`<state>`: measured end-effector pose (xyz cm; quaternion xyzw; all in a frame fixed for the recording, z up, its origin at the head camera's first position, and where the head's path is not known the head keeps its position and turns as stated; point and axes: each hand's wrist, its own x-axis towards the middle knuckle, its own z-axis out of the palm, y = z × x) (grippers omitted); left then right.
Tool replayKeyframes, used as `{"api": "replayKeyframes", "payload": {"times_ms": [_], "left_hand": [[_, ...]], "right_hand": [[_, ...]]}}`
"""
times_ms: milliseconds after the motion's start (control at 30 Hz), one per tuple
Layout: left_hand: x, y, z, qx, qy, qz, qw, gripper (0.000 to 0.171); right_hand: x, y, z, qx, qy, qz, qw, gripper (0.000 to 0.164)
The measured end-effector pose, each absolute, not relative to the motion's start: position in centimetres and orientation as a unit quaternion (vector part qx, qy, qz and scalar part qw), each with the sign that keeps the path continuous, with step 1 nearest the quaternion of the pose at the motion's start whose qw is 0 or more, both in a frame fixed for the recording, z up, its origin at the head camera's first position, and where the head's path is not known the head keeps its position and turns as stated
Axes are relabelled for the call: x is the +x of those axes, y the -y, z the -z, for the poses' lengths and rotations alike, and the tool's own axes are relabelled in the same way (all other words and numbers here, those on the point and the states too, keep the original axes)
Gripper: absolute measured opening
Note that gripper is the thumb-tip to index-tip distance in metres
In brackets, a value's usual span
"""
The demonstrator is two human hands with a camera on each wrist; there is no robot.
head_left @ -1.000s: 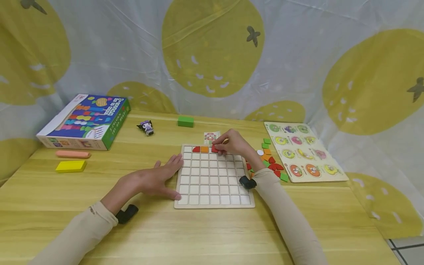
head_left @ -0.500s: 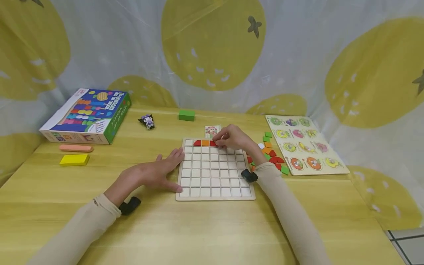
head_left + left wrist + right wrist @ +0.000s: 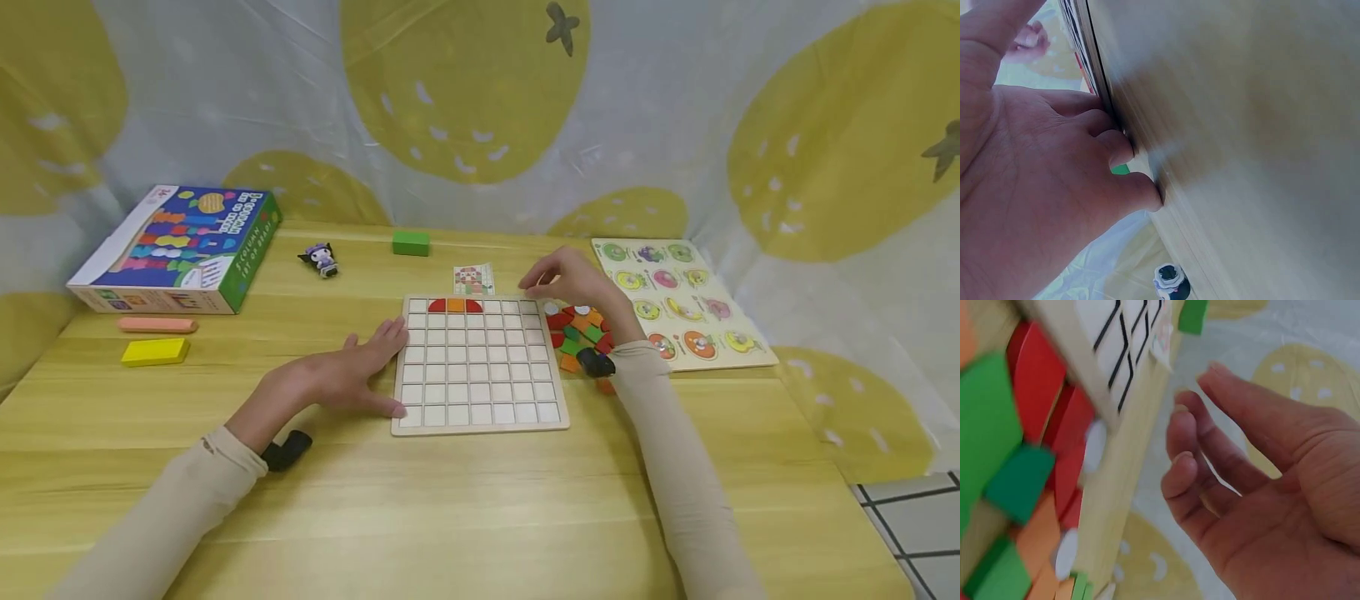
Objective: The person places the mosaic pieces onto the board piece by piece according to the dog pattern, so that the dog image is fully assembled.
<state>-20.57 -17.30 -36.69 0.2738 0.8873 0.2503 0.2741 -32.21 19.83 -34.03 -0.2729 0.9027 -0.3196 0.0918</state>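
Observation:
A wooden grid board [image 3: 480, 423] lies flat in the middle of the table. In its far row sit a red quarter-round tile [image 3: 437, 307], an orange square tile [image 3: 456, 306] and a second red quarter-round tile [image 3: 474, 307]. My left hand [image 3: 341, 375] rests at the board's left edge, fingers spread, thumb at the near corner. My right hand [image 3: 573, 279] hovers past the far right corner; in the right wrist view its fingers are loosely bent with nothing between them. Below it, right of the board, lies a pile of coloured tiles [image 3: 573, 333], partly hidden by the wrist.
Behind the board lies a small pattern card [image 3: 474, 280]. A fruit puzzle board [image 3: 678, 304] stands at right. Further left are a green block [image 3: 411, 243], a small figurine [image 3: 320, 259], a toy box [image 3: 180, 246], an orange stick [image 3: 157, 325] and a yellow block [image 3: 155, 352].
My right hand has let go of the second red tile, now in the far row, and moved right toward the tile pile. My left hand stays at the board's edge.

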Motion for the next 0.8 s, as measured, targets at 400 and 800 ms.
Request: {"api": "replayKeyframes", "payload": {"times_ms": [400, 800], "left_hand": [[-20.5, 17.4, 36.6, 0.278, -0.885, -0.255, 0.273, 0.116], [-20.6, 17.4, 36.7, 0.274, -0.884, -0.257, 0.278, 0.115]], "right_hand": [[-31.4, -24.9, 35.4, -0.240, -0.910, 0.311, 0.134, 0.012], [-30.9, -25.6, 36.4, -0.209, -0.915, 0.314, 0.143, 0.012]]}}
